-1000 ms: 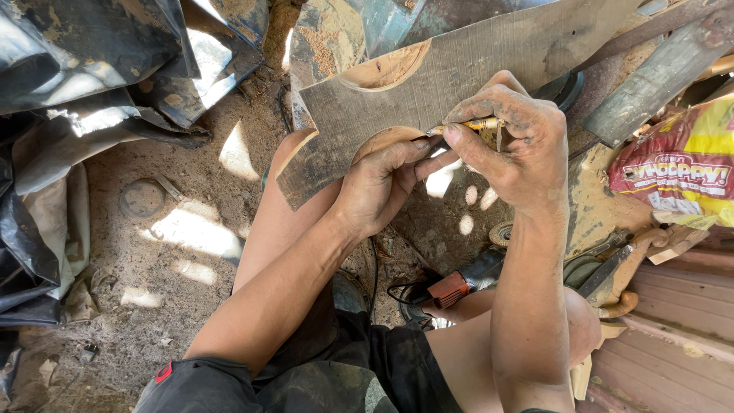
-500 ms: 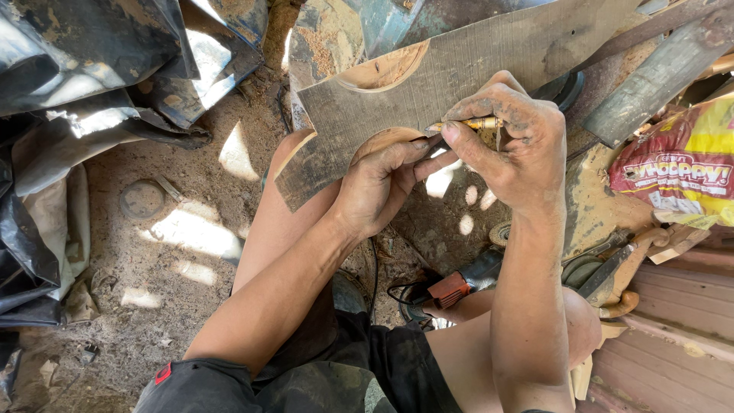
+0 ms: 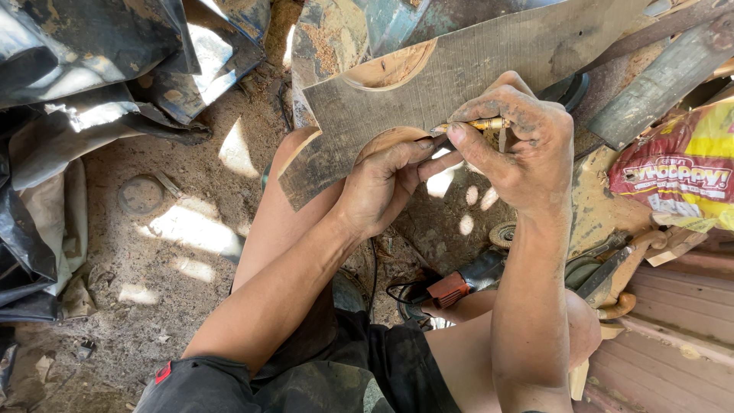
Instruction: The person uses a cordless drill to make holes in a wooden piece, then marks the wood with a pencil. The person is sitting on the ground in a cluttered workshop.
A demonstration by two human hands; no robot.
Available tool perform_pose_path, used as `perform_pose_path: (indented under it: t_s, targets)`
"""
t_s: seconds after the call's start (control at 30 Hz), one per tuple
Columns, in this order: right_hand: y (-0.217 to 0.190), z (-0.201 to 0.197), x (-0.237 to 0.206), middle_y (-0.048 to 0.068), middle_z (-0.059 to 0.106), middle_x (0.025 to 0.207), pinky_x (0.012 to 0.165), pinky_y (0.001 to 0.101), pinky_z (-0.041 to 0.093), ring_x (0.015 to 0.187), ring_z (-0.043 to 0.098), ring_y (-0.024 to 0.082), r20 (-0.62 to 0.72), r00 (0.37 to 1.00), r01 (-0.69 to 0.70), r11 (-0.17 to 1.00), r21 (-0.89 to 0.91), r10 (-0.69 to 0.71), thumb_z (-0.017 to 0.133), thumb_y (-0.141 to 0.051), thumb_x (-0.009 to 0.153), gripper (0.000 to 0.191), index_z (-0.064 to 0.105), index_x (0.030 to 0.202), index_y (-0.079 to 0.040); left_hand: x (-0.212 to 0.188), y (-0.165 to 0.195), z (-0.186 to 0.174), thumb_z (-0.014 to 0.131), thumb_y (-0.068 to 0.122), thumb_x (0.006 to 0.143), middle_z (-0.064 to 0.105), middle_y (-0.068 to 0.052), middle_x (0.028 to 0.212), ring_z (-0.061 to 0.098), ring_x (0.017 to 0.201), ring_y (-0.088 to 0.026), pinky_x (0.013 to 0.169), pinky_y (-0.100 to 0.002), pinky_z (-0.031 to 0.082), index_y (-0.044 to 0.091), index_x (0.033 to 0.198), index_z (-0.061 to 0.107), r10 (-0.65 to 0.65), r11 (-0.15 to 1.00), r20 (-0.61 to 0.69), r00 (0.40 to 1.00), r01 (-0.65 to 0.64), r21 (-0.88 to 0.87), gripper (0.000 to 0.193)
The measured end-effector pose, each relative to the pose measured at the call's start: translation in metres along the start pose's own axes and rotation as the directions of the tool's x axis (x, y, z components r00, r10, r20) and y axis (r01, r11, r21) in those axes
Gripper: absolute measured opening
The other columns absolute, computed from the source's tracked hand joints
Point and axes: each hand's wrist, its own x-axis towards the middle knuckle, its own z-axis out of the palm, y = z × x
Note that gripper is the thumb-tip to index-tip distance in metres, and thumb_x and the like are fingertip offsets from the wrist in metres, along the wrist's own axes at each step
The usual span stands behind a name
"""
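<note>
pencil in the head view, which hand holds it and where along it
The right hand pinches the yellow pencil mid-shaft between thumb and fingers. The left hand steadies its tip end against the wooden board.

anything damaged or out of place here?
The wooden board has curved pieces missing from both long edges, near the left hand and right hand on the small yellow tool. A power tool lies on the dirt between the legs.

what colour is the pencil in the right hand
Yellowish-orange pencil, pinched in the right hand; head view shows it best.
</note>
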Motion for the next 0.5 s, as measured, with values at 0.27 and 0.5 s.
perform_pose_path:
  t_s: [0.27,0.5]
  targets:
    - [0.0004,0.0027,-0.0013,0.008,0.07,0.093,0.068,0.0213,0.05,0.081,0.065,0.009,-0.026,1.0,-0.012,1.0,0.027,0.012,0.083,-0.005,0.099,0.013,0.074,0.102,0.003,-0.0001,0.0013,0.0021,0.054,-0.001,0.104,0.068,-0.017,0.116,0.066,0.12,-0.027,0.124,-0.047,0.047,-0.01,0.108,0.065,0.021,1.0,0.02,1.0,-0.021,-0.003,0.015]
    - [-0.0019,0.0063,-0.0005,0.008,0.07,0.095,0.067,0.02,0.05,0.08,0.065,0.008,-0.069,0.996,-0.051,0.997,0.06,0.055,0.082,-0.006,0.101,0.013,0.074,0.107,0.003,-0.0004,0.0028,0.0049,0.051,0.0,0.103,0.066,-0.016,0.114,0.065,0.122,-0.027,0.123,-0.047,0.048,-0.01,0.107,0.064,0.003,0.999,0.002,1.0,-0.003,0.052,0.016]
